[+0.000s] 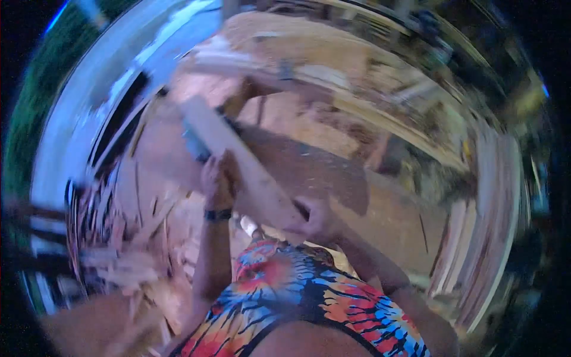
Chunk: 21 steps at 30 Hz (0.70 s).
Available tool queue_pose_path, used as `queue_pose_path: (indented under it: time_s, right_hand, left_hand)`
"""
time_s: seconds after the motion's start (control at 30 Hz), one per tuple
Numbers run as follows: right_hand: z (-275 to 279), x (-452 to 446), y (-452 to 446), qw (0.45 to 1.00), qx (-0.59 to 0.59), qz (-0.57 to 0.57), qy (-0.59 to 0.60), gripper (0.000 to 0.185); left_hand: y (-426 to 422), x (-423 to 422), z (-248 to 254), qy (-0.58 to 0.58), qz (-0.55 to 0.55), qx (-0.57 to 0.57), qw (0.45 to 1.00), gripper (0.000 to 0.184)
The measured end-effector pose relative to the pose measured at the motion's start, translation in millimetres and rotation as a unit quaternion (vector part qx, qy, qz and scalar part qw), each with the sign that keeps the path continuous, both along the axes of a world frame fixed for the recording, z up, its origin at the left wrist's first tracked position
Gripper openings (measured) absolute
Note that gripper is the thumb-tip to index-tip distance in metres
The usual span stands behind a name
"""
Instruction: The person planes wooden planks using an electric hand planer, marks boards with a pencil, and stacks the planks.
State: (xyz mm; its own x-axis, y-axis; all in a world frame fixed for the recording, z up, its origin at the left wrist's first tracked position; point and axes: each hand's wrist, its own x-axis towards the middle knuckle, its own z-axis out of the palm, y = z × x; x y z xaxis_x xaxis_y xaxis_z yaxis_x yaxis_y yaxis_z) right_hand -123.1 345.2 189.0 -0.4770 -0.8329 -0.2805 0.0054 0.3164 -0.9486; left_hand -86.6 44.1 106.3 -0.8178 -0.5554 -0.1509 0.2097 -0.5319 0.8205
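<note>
Board [253,169]: left hand [216,180] clasping side edge, forearm [212,253] reaching forward; right hand [319,219] gripping near end.

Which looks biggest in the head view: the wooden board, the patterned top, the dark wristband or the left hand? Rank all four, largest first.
1. Patterned top
2. Wooden board
3. Left hand
4. Dark wristband
This ranks apparent size only; the top sits closer to the camera.

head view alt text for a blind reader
A wooden board slants away from someone in a colourful top, the right hand gripping its near end, the left hand at its side edge. Sawdust and wood pieces lie around.
</note>
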Motion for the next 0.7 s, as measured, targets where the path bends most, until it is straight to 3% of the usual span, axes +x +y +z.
queue_pose_path:
  time_s: [0.07, 0.13, 0.17, 0.2, 0.23, 0.3, 0.33, 0.37, 0.43, 0.47, 0.53, 0.57, 0.6, 0.63, 0.7]
  right_hand:
    - [-16.7, 1.5, 38.3, 0.999, -0.029, -0.019, 0.022, 0.064]
    - [-25.4, 2.7, 80.7, 0.991, -0.039, -0.048, 0.121, 0.069]
    - [-39.9, 4.6, 98.0, 0.991, 0.005, -0.07, 0.11, 0.074]
    - [-54.8, 11.5, 113.3, 0.992, 0.044, -0.082, 0.088, 0.078]
    - [-65.0, 26.8, 123.7, 0.976, 0.044, -0.17, 0.129, 0.082]
    - [-68.1, 50.5, 129.5, 0.94, 0.061, -0.278, 0.19, 0.089]
    - [-62.2, 59.8, 132.5, 0.924, 0.076, -0.314, 0.204, 0.092]
    - [-35.0, 64.7, 133.7, 0.923, 0.099, -0.321, 0.187, 0.095]
    - [-25.1, 72.0, 137.9, 0.912, 0.09, -0.366, 0.159, 0.096]
    - [-35.2, 76.6, 132.7, 0.899, 0.063, -0.408, 0.148, 0.094]
    - [-51.7, 82.1, 123.7, 0.869, -0.043, -0.484, 0.089, 0.088]
    - [-58.4, 83.8, 118.1, 0.847, -0.122, -0.517, 0.039, 0.085]
    - [-60.8, 85.5, 113.3, 0.816, -0.2, -0.542, -0.009, 0.081]
    - [-57.5, 87.6, 120.3, 0.847, -0.127, -0.516, -0.032, 0.072]
    - [-84.4, 79.1, 139.2, 0.856, -0.009, -0.516, 0.009, 0.057]
  left_hand:
    - [19.7, -21.6, 4.0, -0.016, -0.027, 0.024, 0.999, 0.029]
    - [27.0, -42.2, 11.4, -0.033, -0.08, -0.044, 0.995, 0.032]
    - [31.8, -55.1, 14.2, -0.046, -0.106, -0.113, 0.987, 0.034]
    - [38.7, -65.7, 14.3, -0.04, -0.13, -0.309, 0.941, 0.036]
    - [47.9, -75.3, 12.5, -0.031, -0.127, -0.482, 0.866, 0.039]
    - [99.4, -95.1, 18.2, 0.028, -0.145, -0.496, 0.855, 0.039]
    - [114.1, -108.1, 11.9, -0.018, -0.202, -0.315, 0.927, 0.041]
    - [124.6, -117.9, 5.0, -0.075, -0.247, -0.124, 0.958, 0.042]
    - [169.8, -120.9, -13.3, -0.014, -0.367, -0.087, 0.926, 0.042]
    - [186.4, -109.5, -16.5, 0.042, -0.441, -0.125, 0.888, 0.042]
    - [230.1, -88.7, -8.8, -0.022, -0.53, -0.073, 0.844, 0.042]
    - [252.5, -82.1, -0.8, -0.145, -0.539, 0.01, 0.83, 0.043]
    - [268.2, -71.8, 9.4, -0.121, -0.55, 0.003, 0.827, 0.039]
    - [281.9, -61.5, 20.8, -0.096, -0.56, -0.003, 0.823, 0.034]
    - [281.1, -62.2, 20.8, -0.082, -0.604, -0.032, 0.793, 0.033]
